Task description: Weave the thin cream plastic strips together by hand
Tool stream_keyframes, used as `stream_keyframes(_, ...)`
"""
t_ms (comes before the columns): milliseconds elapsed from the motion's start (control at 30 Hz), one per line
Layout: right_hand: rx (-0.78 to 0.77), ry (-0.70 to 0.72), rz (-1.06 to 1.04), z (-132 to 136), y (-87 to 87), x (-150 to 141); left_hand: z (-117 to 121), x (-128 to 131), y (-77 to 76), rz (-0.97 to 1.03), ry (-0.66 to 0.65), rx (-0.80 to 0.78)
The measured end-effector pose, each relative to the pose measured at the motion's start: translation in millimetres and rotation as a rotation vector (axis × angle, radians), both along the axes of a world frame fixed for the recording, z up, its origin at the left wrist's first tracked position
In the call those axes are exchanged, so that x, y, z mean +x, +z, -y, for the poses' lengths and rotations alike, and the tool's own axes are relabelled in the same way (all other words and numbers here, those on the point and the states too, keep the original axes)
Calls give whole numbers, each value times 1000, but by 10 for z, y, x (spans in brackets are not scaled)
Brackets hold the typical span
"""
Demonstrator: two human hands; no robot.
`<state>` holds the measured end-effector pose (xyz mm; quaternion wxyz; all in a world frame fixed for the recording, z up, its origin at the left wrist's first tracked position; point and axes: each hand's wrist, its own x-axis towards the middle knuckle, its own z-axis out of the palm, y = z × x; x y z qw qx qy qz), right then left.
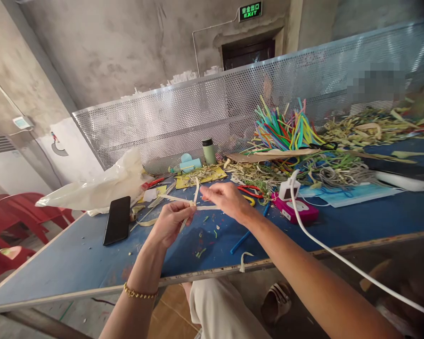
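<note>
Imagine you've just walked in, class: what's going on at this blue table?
A person seated at a blue table is handling pale, flat strips. The left hand pinches them where they cross; the right hand is right by the one pointing away, though whether it grips it is unclear. A dark phone lies to the left, and a bundle of colourful stems farther back on the right.
</note>
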<state>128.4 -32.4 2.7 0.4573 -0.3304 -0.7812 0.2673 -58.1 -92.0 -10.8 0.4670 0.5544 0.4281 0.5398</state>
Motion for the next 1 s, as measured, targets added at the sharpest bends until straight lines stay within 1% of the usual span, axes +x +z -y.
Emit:
stream_keyframes(33, -48, 48, 16, 0, -24, -26, 0, 5, -15, -16, -3, 5)
stream_keyframes(133, -143, 148, -43, 4, -69, -73, 5, 30, -39, -60, -16, 1)
stream_keyframes(200, -171, 171, -75, 7, -73, -78, 11, 42, -37, -57, -26, -3)
stream_keyframes(267, -165, 174, -94, 7, -69, -76, 25, 45, -21, -45, -53, -4)
stream_keyframes(367, -120, 199, -110, 5, -74, -86, 57, 40, 14, -39, -116, -4)
stream_keyframes(467, -68, 223, -96, 9, -84, -101, 76, 31, 30, -30, -146, -13)
stream_keyframes(567, 35, 171, -53, 25, -83, -102, 56, 17, 9, -10, -132, -21)
stream_keyframes(667, 138, 44, -20, 44, -69, -94, 13, -2, -24, 31, -89, -52)
stream_keyframes(733, 192, -6, -20, 53, -64, -93, -11, -15, -37, 52, -61, -75)
stream_keyframes(833, 260, 49, -25, 58, -76, -111, -24, -23, -38, 62, -48, -90)
stream_keyframes(900, 279, 80, 4, 59, -96, -129, -18, -14, -31, 71, -46, -89)
stream_keyframes(1000, 287, 49, 57, 64, -120, -153, -3, 16, -20, 88, -46, -77)
